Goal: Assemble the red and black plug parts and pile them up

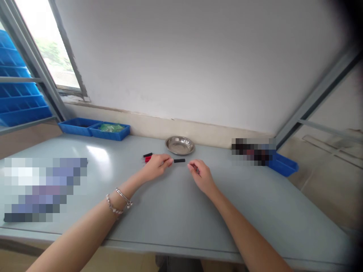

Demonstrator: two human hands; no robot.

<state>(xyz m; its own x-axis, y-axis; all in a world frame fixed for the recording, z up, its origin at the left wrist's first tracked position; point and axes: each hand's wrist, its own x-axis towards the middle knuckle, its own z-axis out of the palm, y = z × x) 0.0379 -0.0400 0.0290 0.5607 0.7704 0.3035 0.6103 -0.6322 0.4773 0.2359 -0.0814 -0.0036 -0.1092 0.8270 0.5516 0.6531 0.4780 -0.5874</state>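
Observation:
My left hand point(157, 167) pinches a short black rod point(179, 160), whose free end points to the right. Just behind that hand, a similar black piece point(148, 155) and a red piece point(147, 159) lie on the grey table point(170, 211), partly hidden by it. My right hand point(200, 175) is a little to the right of the rod's end, apart from it. Its fingers are curled with the tips together; whether something small is in them is hidden. Beyond both hands stands a shallow round metal dish point(179, 145).
Two blue bins stand at the back left, one dark inside point(79, 126), the other point(110, 133) with green plastic bags. Another blue bin point(285, 164) sits at the right edge beside a blurred-out patch. A second blurred patch covers the left table. A wall rises behind.

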